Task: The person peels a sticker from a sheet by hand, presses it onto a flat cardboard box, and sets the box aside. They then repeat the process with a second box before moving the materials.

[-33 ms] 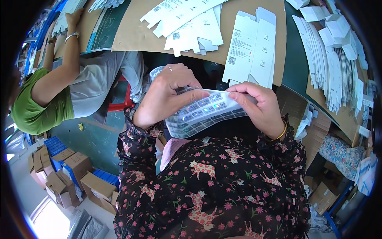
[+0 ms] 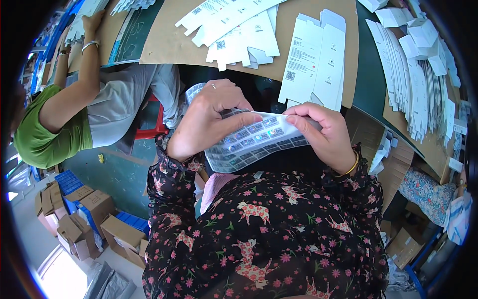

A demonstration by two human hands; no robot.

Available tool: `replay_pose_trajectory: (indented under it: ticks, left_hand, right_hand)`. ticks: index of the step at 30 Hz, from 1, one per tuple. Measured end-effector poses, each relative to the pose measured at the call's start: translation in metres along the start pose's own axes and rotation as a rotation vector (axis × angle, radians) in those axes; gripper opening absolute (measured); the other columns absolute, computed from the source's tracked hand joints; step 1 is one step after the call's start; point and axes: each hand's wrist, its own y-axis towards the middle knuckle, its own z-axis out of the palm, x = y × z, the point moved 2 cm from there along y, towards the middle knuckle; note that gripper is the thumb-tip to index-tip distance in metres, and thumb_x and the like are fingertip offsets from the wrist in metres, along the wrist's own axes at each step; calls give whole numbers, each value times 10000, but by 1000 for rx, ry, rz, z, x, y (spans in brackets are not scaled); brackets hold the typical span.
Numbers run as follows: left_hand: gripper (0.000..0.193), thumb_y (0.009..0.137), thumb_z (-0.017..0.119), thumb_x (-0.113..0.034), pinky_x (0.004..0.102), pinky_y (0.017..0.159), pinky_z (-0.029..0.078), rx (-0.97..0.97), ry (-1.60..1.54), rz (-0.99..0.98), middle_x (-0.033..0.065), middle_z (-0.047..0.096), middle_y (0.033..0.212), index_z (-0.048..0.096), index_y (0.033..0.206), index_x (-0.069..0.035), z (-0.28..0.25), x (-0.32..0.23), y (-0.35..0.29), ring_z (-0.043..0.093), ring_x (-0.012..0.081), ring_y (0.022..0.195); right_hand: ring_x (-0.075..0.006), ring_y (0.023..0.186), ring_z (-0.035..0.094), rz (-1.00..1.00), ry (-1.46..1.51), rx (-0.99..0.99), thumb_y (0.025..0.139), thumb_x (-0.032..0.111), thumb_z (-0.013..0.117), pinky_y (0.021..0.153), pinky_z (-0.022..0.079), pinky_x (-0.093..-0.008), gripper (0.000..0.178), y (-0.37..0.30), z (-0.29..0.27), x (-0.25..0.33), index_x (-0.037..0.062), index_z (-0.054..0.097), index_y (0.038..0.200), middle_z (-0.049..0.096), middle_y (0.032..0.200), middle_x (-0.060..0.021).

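A curved sheet of stickers (image 2: 249,144), printed with rows of small shiny dark rectangles, is stretched between my two hands in front of my body. My left hand (image 2: 214,112) pinches its upper edge, thumb on the printed face. My right hand (image 2: 318,127) grips the same edge farther right, thumb and fingers closed on it. Part of the sheet curls up behind my left hand. Just beyond my right hand, a flat white carton (image 2: 311,60) lies at the near edge of the brown cardboard (image 2: 164,45) that covers the table.
More flat white cartons (image 2: 244,42) lie overlapping at the far side. Stacked cartons (image 2: 408,84) fill the right table. At left, a co-worker in a green shirt (image 2: 59,127) sits on a red stool (image 2: 152,119), hand on cartons. Brown boxes (image 2: 99,204) stand on the lower-left floor.
The left part of the sticker sheet has shifted very slightly to the left. Both hands keep their places and grip.
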Motion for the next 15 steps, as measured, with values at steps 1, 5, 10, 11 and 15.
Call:
replay_pose_trajectory:
  ticks: [1,5,10,11,15]
  left_hand:
    - [314,847,918,-108,346,900,505,-37,-31,-54,61,750,1004,804,1131,-40,1,-3,-1,670,206,909]
    - [248,901,868,-104,359,924,501,-133,-87,-139,50,757,970,805,1137,-56,1,-4,-1,674,203,922]
    - [263,959,802,-103,380,993,476,-134,-92,-74,36,756,921,765,1218,-76,4,2,-1,679,222,963]
    - [288,964,790,-92,385,1041,461,-113,-102,-64,35,761,921,751,1250,-80,4,1,0,684,227,993]
    - [348,975,769,-76,410,1120,411,-79,-32,-4,48,772,955,695,1315,-75,11,-11,8,698,248,1043]
  right_hand:
    - [-94,933,713,-14,-21,0,1079,104,709,838,556,-248,186,0,0,0,-38,765,1185,789,1066,-62]
    - [-120,933,698,13,34,-89,1080,98,702,844,549,-270,159,-1,-2,-6,-32,761,1149,774,1044,-70]
    - [-170,941,688,-153,-218,-128,1034,75,741,842,549,-307,128,1,-10,-2,-4,771,1130,754,1025,-82]
    - [-185,942,686,-222,-287,-166,1010,63,759,839,549,-318,130,3,-11,4,4,775,1124,750,1023,-85]
    - [-223,936,684,-359,-404,-207,942,31,805,823,550,-343,164,9,-7,19,23,782,1104,739,1013,-88]
